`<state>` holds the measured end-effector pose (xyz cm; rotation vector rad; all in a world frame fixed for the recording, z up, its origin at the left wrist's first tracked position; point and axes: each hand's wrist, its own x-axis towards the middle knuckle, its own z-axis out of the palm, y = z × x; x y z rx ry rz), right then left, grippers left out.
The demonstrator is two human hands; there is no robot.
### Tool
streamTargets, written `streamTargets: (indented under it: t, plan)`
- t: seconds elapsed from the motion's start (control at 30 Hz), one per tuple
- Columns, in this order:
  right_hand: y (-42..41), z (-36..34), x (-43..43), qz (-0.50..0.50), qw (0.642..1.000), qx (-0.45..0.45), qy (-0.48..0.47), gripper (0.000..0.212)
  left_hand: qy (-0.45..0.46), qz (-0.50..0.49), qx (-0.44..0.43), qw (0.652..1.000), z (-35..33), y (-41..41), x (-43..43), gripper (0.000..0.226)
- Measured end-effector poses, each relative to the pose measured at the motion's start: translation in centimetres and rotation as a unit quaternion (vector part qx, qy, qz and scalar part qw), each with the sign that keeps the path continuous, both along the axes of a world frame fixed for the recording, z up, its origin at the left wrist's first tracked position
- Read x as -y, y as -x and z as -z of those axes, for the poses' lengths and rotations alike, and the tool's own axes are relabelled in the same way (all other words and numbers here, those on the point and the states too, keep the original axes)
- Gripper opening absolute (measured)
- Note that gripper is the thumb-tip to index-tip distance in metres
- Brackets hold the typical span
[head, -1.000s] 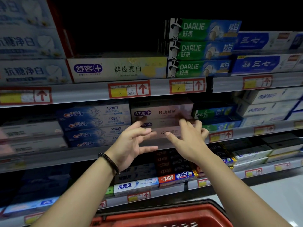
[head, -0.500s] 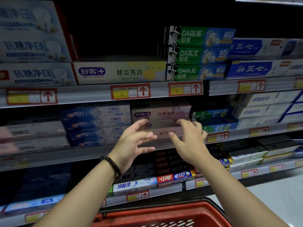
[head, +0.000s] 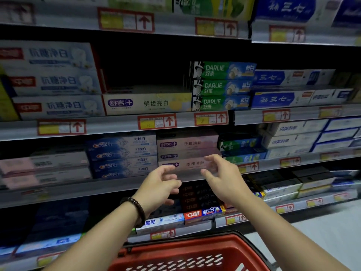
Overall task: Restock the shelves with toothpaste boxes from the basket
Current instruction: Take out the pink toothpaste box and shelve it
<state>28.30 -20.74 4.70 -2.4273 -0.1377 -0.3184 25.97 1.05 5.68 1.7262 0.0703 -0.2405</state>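
Head view: stocked shelves [head: 117,126], pale floor [head: 322,231]; left hand [head: 158,186], right hand [head: 224,178] fingers [head: 214,159] released.

Darlie boxes [head: 222,87] sit a shelf above Crest boxes [head: 121,155], the basket [head: 185,245] before them.

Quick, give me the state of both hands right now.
Left hand: open, fingers loosely curled, holding nothing.
Right hand: open, fingers loosely curled, holding nothing, just in front of the pink toothpaste boxes.
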Motion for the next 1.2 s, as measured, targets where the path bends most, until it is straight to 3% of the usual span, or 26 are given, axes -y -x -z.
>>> streamTargets:
  t: [0.27, 0.47, 0.67, 1.2]
  plan:
    - [5.3, -2.4, -0.3, 0.001, 0.997, -0.047, -0.055, 0.038, -0.040, 0.015, -0.015, 0.999, -1.9, 4.9, 0.0, 0.046]
    - [9.4, -3.4, 0.0, -0.015, 0.995, -0.069, -0.068, 0.040, 0.007, 0.008, -0.056, 0.998, -2.3, 8.6, -0.7, 0.042]
    - [12.8, -3.8, -0.3, -0.015, 0.991, -0.080, -0.108, 0.036, 0.007, -0.008, -0.044, 0.999, -2.3, 11.3, -2.0, 0.042]
    - [19.1, -0.9, -1.6, -0.015, 0.981, -0.115, -0.156, 0.022, 0.013, -0.048, -0.075, 0.996, 0.2, 16.7, -2.3, 0.041]
